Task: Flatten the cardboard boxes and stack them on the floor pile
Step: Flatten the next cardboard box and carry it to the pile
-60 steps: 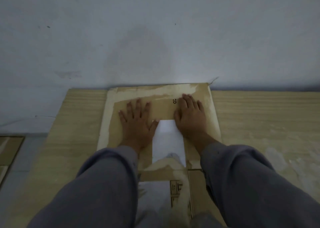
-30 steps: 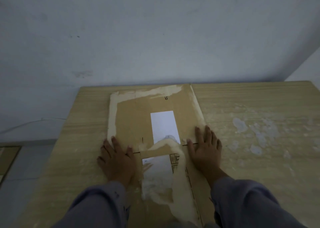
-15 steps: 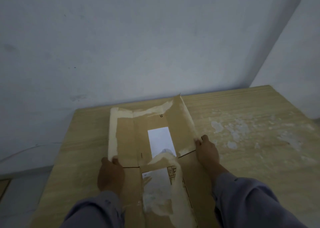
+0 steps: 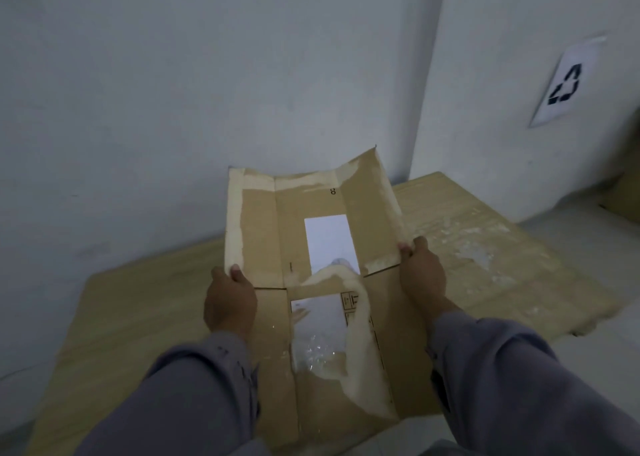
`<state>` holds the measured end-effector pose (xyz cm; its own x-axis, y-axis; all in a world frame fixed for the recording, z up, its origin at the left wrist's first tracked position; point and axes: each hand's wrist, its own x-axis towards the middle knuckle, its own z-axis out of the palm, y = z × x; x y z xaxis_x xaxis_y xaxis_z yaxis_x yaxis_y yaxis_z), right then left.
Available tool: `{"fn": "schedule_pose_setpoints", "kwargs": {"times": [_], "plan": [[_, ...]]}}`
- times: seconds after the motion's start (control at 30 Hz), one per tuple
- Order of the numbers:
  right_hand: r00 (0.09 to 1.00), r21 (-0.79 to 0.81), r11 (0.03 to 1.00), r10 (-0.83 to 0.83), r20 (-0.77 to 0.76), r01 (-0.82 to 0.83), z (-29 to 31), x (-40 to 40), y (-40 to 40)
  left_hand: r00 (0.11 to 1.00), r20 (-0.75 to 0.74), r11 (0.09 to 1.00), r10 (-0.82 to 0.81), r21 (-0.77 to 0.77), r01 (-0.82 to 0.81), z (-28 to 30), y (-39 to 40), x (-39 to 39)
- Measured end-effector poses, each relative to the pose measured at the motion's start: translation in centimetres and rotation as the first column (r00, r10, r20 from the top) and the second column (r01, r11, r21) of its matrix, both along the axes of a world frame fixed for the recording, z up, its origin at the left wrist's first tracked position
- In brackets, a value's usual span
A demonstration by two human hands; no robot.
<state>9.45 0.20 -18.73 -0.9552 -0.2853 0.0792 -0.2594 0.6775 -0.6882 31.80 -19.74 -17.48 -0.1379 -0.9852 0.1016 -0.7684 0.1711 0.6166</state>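
Support surface: we record a pale grey floor meeting pale walls in a corner. Lying directly on it we find a large flat wood-grain tan board, pushed toward the corner, its far right corner close to the wall junction. We note whitish scuffed patches across its right half and a ragged right-hand edge. At the far right margin we list a brown cardboard stack on the floor, only partly visible.
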Motion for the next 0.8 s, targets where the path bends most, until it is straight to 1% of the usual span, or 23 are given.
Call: {"fn": "schedule_pose_setpoints", "kwargs": {"times": [0.27,0.4,0.6,0.7,0.8], "plan": [[0.991,-0.046,0.996,-0.086,-0.107,0.082,4.9,-10.0,12.3,0.987,-0.12,0.994,-0.108,-0.047,0.103,2.6,10.2,-11.7],[0.983,-0.054,0.992,-0.123,-0.134,0.117,6.5,-15.2,18.6,0.976,-0.162,0.988,-0.148,-0.068,0.138,2.9,15.4,-18.2],[0.964,-0.055,0.979,-0.203,-0.172,0.196,7.2,-21.4,27.4,0.953,-0.216,0.976,-0.213,-0.095,0.197,1.9,22.7,-26.1],[0.958,-0.037,0.971,-0.238,-0.163,0.235,6.8,-24.0,30.2,0.949,-0.214,0.972,-0.231,-0.096,0.215,1.7,25.2,-29.1],[0.949,-0.057,0.963,-0.271,-0.161,0.265,6.4,-26.6,32.2,0.945,-0.213,0.968,-0.248,-0.095,0.233,1.5,26.7,-32.3]]}}
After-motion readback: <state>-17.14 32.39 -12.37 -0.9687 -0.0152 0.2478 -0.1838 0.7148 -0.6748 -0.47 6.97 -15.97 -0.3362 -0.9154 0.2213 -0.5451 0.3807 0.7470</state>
